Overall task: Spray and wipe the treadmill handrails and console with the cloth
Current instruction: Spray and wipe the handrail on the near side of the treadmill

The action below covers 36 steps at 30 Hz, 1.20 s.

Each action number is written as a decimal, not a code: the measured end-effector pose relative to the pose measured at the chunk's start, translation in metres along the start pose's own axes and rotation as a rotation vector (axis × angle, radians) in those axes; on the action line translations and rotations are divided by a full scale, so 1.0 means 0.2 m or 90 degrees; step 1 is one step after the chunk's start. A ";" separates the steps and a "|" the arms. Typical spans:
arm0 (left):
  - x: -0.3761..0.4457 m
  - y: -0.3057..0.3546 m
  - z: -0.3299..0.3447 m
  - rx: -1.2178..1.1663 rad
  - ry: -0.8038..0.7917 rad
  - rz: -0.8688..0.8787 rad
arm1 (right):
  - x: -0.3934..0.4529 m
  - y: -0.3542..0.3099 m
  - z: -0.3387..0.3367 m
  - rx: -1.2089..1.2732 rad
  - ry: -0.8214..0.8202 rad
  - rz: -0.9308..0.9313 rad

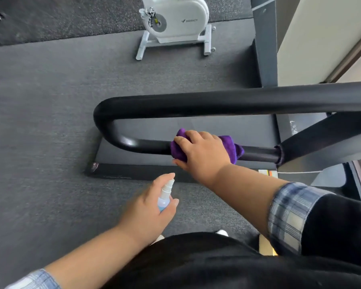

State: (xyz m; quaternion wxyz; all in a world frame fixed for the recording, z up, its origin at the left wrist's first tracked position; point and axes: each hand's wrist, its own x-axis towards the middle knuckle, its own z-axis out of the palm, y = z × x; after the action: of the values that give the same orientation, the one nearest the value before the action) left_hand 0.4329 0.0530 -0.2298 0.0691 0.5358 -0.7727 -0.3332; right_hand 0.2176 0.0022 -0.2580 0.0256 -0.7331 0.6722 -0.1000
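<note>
A black U-shaped treadmill handrail (196,103) runs across the middle of the view, its bend at the left. My right hand (202,151) presses a purple cloth (233,147) around the lower bar of the rail (146,146), fingers wrapped over it. Below and to the left, my left hand (152,207) holds a small clear spray bottle (165,197) with a white nozzle, forefinger on top, nozzle pointing up toward the rail. The console is out of view.
The treadmill's dark deck end (175,161) lies under the rail on grey carpet (40,122). A white exercise bike (175,24) stands at the back. A grey upright post (265,49) and a pale wall (321,38) are at the right.
</note>
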 end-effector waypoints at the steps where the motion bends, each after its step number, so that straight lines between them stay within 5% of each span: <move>1: -0.01 -0.01 0.00 0.008 -0.002 0.000 | 0.06 -0.08 0.01 0.013 -0.006 -0.021; 9: -0.07 -0.07 0.01 -0.018 0.040 -0.068 | 0.33 -0.41 0.03 0.088 -0.015 -0.120; 26: 0.08 0.19 0.19 -0.027 0.005 0.120 | -0.35 0.44 -0.10 -0.043 -0.091 0.006; 36: 0.09 0.12 0.19 -0.030 -0.018 0.129 | -0.43 0.50 0.01 -0.123 0.049 0.060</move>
State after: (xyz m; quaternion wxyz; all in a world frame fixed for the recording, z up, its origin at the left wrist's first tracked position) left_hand 0.3886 0.0599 -0.2487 0.1039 0.4485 -0.8158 -0.3501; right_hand 0.1131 0.0770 -0.2867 -0.0664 -0.6954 0.7130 -0.0611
